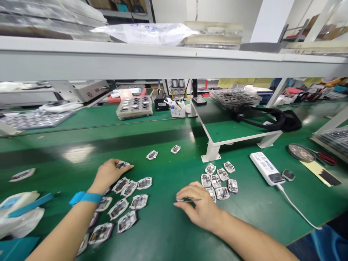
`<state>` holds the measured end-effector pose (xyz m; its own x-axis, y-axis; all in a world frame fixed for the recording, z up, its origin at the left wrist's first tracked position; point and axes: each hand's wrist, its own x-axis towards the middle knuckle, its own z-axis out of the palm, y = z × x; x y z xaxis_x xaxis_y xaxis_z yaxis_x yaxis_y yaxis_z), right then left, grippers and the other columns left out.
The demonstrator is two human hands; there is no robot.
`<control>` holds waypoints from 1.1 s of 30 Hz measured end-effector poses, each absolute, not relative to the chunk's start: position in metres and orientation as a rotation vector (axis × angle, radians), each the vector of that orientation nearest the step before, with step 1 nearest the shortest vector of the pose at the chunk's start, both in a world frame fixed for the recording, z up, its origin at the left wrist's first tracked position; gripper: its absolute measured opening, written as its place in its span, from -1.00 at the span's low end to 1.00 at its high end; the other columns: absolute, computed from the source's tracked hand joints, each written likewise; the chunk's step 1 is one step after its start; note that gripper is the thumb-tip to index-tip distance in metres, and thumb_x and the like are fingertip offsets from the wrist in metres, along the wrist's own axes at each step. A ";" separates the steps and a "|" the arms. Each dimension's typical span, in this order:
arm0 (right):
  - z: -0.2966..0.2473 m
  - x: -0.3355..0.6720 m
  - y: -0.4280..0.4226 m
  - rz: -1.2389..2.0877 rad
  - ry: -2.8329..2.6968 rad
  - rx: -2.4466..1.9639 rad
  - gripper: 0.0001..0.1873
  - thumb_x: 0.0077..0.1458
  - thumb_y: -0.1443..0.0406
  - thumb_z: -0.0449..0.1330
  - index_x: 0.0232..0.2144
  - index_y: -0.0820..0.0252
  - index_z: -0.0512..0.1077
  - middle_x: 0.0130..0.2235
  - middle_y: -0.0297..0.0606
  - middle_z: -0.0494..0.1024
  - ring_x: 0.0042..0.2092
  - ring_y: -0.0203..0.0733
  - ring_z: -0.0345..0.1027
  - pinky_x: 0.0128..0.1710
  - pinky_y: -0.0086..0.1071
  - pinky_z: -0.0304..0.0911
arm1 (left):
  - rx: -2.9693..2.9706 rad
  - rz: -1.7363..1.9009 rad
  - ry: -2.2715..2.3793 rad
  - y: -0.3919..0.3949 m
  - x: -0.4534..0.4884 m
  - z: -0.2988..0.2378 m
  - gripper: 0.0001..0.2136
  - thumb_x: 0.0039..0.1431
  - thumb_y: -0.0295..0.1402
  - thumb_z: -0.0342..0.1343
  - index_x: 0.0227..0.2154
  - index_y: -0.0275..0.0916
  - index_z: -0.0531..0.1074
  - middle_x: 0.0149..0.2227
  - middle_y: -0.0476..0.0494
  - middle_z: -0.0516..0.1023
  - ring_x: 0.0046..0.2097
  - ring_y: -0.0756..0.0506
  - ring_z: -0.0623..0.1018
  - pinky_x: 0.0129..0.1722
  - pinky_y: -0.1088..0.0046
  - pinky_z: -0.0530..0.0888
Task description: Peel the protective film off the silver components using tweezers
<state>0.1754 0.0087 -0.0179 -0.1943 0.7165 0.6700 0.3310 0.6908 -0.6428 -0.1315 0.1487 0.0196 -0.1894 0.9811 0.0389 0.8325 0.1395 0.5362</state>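
Observation:
My left hand (110, 173), a blue band (85, 197) on its wrist, rests on the green mat with its fingers closed on a small white-edged part (123, 165). Right beside it lies a spread of several similar parts (127, 203). My right hand (199, 206) lies low on the mat, its fingers pinched on thin metal tweezers (187, 199). Just beyond its fingertips sits a tight cluster of several smaller parts (219, 178). Two single parts (152, 155) (175, 149) lie farther back.
A white device with a cable (266, 168) lies to the right, next to a small dark piece (288, 175). A raised green platform (231, 128) carries a tray of parts (235, 97) and a black cable loop. More trays (134, 107) stand behind. White bags (19, 214) lie at the left.

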 end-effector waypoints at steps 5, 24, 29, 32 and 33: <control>-0.015 0.177 0.010 0.583 -1.649 -0.941 -0.95 0.17 0.29 0.27 -0.30 0.15 0.51 -0.29 -0.19 0.67 -0.23 -0.14 0.56 -0.19 -0.27 0.40 | 1.660 0.807 2.006 0.115 -0.092 0.023 -0.58 -0.16 0.03 0.25 -0.39 -0.13 0.25 -0.58 0.10 0.33 -0.49 -0.13 0.37 -0.48 0.45 0.22; -0.021 0.169 0.010 0.968 -1.252 -1.014 -0.91 -0.01 0.29 0.39 -0.38 0.13 0.58 -0.33 -0.25 0.61 -0.20 -0.10 0.50 -0.11 -0.23 0.35 | 1.013 0.936 1.083 0.005 0.003 -0.025 -0.39 -0.08 -0.21 0.39 0.09 -0.21 0.45 -0.37 -0.09 0.59 -0.39 -0.10 0.53 -0.53 0.49 0.37; -0.020 0.168 0.009 0.941 -1.326 -0.950 -0.97 0.03 0.29 0.38 -0.40 0.09 0.60 -0.34 -0.25 0.63 -0.17 -0.12 0.49 -0.09 -0.23 0.38 | 0.843 0.933 1.041 0.002 -0.003 -0.006 -0.54 -0.01 -0.26 0.37 0.01 -0.14 0.55 -0.34 -0.08 0.61 -0.30 -0.09 0.49 -0.35 0.48 0.40; -0.016 0.169 0.006 0.864 -1.447 -0.883 -0.97 0.05 0.28 0.39 -0.42 0.05 0.60 -0.38 -0.27 0.67 -0.16 -0.09 0.49 -0.09 -0.19 0.38 | 0.684 0.966 1.046 0.001 -0.003 0.007 -0.61 -0.01 -0.23 0.35 -0.08 -0.17 0.60 -0.27 -0.12 0.62 -0.29 -0.09 0.46 -0.32 0.46 0.40; -0.014 0.170 0.005 0.851 -1.492 -0.858 -0.96 0.04 0.28 0.39 -0.41 0.02 0.59 -0.39 -0.28 0.68 -0.16 -0.07 0.49 -0.10 -0.17 0.37 | 0.664 0.969 1.060 0.001 -0.003 0.008 -0.61 -0.02 -0.22 0.35 -0.10 -0.18 0.60 -0.26 -0.12 0.62 -0.29 -0.08 0.45 -0.34 0.46 0.39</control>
<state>0.1700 0.0050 -0.0140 -0.0735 0.8826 0.4643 0.0498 0.4682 -0.8822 -0.0029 0.0009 0.0084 0.1669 0.8967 -0.4099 -0.3283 0.4425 0.8345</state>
